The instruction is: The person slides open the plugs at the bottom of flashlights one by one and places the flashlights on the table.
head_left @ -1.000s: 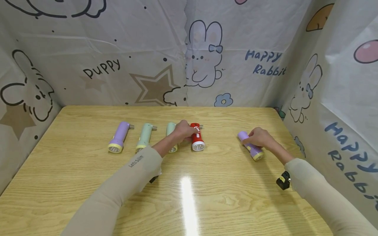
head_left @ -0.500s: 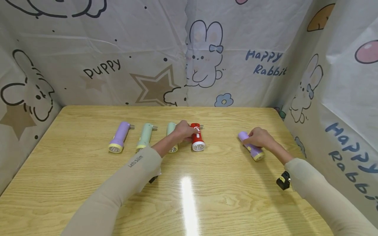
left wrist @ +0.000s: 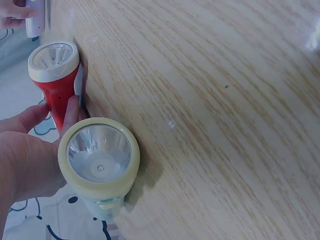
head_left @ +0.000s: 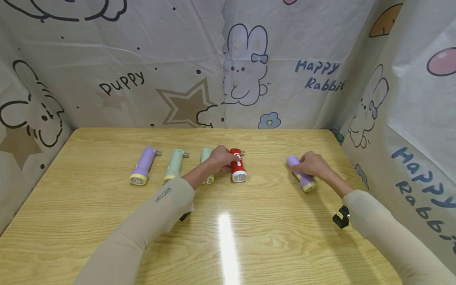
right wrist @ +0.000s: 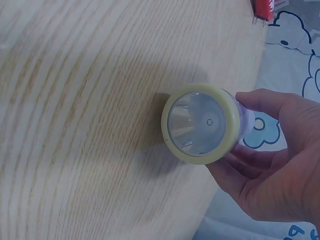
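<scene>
Fingers and thumb of my left hand (head_left: 223, 157) grip the red flashlight (head_left: 238, 166), which has a white head and a plug at its back end. In the left wrist view that hand reaches past a mint flashlight (left wrist: 102, 157) with a cream rim. On the right side of the table, my right hand (head_left: 312, 164) holds a purple flashlight (head_left: 305, 181) round its body. The right wrist view shows its yellow-rimmed lens (right wrist: 200, 124) facing the camera, with the thumb on one side and fingers on the other.
Left of the red flashlight lie a purple flashlight (head_left: 144, 166), a mint flashlight (head_left: 174, 165) and a second mint flashlight (head_left: 206, 154), partly hidden by the left hand. Printed fabric (head_left: 192, 47) hangs behind and beside the wooden table (head_left: 270, 237).
The purple flashlight in my right hand has turned slightly, its lens end shifting a little left. My left hand stays on the red flashlight.
</scene>
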`<move>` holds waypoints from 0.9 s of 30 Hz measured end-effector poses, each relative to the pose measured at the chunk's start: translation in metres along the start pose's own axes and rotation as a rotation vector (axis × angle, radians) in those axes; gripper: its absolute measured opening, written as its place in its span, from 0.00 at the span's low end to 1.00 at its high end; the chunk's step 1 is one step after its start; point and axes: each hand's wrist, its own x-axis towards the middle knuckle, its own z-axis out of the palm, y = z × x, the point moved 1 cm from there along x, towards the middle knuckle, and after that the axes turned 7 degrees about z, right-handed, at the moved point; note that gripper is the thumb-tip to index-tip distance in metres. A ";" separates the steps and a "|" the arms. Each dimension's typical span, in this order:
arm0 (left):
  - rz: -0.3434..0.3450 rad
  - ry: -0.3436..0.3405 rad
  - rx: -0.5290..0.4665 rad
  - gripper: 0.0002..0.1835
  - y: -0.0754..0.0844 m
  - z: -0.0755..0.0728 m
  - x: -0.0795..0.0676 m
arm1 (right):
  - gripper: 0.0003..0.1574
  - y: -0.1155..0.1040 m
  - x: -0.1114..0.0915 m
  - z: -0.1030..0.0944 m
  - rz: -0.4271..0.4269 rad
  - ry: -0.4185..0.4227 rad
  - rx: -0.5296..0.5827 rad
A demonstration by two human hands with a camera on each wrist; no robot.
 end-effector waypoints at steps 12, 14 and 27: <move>0.006 -0.004 0.018 0.31 0.000 0.001 0.000 | 0.20 -0.006 -0.002 -0.004 -0.003 0.040 0.041; 0.008 -0.002 0.023 0.32 0.000 0.001 0.000 | 0.22 -0.008 -0.003 -0.004 -0.011 0.049 0.041; 0.039 0.033 0.079 0.32 -0.001 0.001 0.000 | 0.31 -0.029 -0.011 -0.005 -0.053 0.090 0.051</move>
